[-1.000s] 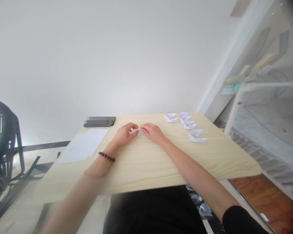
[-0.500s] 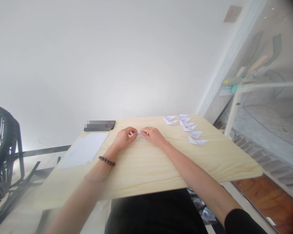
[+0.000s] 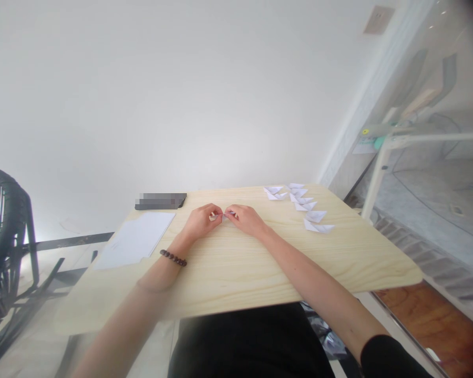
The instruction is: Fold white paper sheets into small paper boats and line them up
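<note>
Between my two hands is a small piece of folded white paper, mostly covered by the fingers. My left hand, with a dark beaded bracelet at the wrist, pinches its left side between thumb and forefinger. On the other side my right hand pinches it the same way, the fingertips of both hands close together. Both hands are just above the middle of the wooden table. Several folded white paper boats stand in loose rows to the right of my right hand.
A stack of white paper sheets lies at the table's left, with a dark flat object, partly blurred out, behind it. A dark woven chair stands at far left. A white metal frame is beyond the right edge.
My fingertips have drawn slightly closer together on the folded paper, and less of it shows between them. The paper boats and sheets have stayed in place.
</note>
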Available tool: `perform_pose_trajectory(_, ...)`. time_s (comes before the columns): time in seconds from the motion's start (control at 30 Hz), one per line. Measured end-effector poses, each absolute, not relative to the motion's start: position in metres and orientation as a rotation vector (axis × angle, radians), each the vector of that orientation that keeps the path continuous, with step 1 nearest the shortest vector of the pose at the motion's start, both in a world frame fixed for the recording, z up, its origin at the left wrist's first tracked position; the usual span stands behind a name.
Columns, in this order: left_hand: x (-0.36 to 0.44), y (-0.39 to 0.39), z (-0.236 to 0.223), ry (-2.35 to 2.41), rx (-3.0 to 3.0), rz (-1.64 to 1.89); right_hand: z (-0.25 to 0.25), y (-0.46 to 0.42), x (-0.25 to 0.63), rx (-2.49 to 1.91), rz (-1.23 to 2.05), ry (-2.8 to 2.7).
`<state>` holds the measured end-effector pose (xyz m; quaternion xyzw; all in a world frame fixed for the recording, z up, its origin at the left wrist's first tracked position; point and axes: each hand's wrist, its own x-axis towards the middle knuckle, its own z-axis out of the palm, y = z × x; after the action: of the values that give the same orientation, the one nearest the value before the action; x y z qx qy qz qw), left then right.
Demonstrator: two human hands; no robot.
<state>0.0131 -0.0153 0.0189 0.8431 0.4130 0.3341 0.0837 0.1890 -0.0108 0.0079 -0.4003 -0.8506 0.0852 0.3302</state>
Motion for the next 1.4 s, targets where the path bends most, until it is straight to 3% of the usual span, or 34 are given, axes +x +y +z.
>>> perform_pose_trajectory(1.4,0.008,-0.009,0.013,1.318,2.530,0.909,0.002,-0.001,0.200,-1.164,0.299,-2.135)
